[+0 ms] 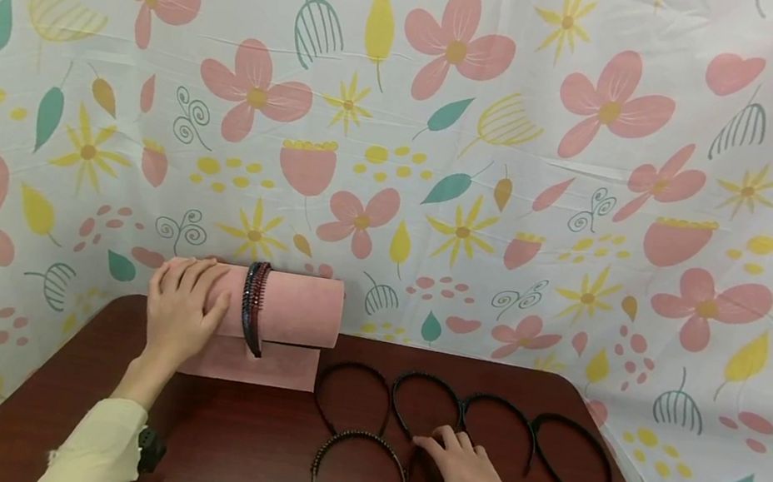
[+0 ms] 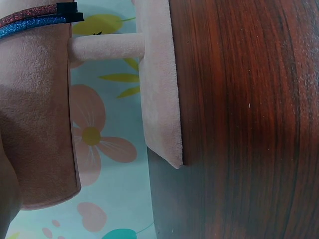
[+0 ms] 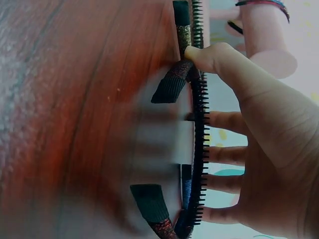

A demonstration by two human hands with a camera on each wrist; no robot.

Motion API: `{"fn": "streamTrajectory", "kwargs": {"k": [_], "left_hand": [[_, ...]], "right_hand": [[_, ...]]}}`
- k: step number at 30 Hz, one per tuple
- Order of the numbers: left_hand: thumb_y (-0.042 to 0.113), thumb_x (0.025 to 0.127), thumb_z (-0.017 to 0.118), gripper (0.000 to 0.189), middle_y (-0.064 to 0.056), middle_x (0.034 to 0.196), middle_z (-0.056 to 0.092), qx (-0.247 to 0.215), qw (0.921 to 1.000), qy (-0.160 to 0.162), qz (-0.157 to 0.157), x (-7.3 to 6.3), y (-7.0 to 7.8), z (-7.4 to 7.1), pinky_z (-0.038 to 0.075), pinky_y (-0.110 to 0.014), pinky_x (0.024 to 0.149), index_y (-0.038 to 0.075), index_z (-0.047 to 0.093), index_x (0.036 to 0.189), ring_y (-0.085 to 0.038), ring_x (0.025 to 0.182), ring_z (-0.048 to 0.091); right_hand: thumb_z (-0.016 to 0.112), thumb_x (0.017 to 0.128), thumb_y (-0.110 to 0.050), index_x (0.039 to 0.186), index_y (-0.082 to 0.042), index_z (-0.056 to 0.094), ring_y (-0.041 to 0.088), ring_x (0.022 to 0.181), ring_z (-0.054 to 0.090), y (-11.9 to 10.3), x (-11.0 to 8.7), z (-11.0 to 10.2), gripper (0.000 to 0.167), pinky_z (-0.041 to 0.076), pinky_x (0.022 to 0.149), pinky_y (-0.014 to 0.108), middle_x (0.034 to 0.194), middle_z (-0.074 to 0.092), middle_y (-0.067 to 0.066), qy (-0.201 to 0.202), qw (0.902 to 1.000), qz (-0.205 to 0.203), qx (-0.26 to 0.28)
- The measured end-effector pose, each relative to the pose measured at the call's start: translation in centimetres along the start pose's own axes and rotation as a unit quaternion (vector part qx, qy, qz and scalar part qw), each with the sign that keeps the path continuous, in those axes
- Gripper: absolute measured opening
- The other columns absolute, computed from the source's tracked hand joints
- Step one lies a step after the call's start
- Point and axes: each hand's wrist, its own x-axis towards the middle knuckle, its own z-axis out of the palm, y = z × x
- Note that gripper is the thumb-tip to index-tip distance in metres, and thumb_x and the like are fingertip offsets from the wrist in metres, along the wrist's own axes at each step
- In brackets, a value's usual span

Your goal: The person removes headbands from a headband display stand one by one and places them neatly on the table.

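Observation:
My left hand (image 1: pixel 183 314) grips the left part of a pink plush roll (image 1: pixel 306 308), part of a headband stand, with fingers bent over its top. Two glittery headbands sit around the roll, a blue headband (image 2: pixel 35 23) beside a dark red headband (image 2: pixel 30 13). On the table, my right hand (image 1: pixel 462 479) holds a dark toothed headband (image 3: pixel 200 129). The thumb presses near one end, and the other fingers spread along its far side. In the head view the hand hides most of that band.
On the brown table (image 1: pixel 233 444), a beaded headband (image 1: pixel 366 437) lies left of my right hand. Several black headbands, among them one at far right (image 1: pixel 591 434), form a row behind. The stand's pink base (image 1: pixel 261 364) sits at the back edge, against a floral cloth (image 1: pixel 405 126).

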Motion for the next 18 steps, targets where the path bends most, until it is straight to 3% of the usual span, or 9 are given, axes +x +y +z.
{"fn": "streamTrajectory", "kwargs": {"k": [12,18], "left_hand": [[0.044,0.093,0.046,0.048,-0.014,0.131,0.060,-0.001,1.0000,0.004,0.002,0.01,0.07,0.04,0.024,-0.064,0.109,0.012,0.064,0.125,-0.038,0.126,0.047],[0.043,0.094,0.045,0.049,-0.014,0.133,0.059,0.002,0.9999,-0.010,-0.002,0.06,0.13,-0.18,0.022,-0.062,0.112,0.012,0.063,0.127,-0.038,0.127,0.046]], "right_hand": [[0.071,0.075,-0.067,0.139,-0.021,0.055,0.038,0.120,0.050,0.13,0.19,0.51,0.080,0.042,0.087,0.067,0.137,0.049,0.009,-0.013,0.9998,0.003,0.014],[0.067,0.076,-0.071,0.140,-0.022,0.054,0.042,0.125,0.048,0.13,0.15,0.51,0.082,0.041,0.088,0.072,0.143,0.046,0.011,-0.022,0.9994,0.009,0.026]]}}
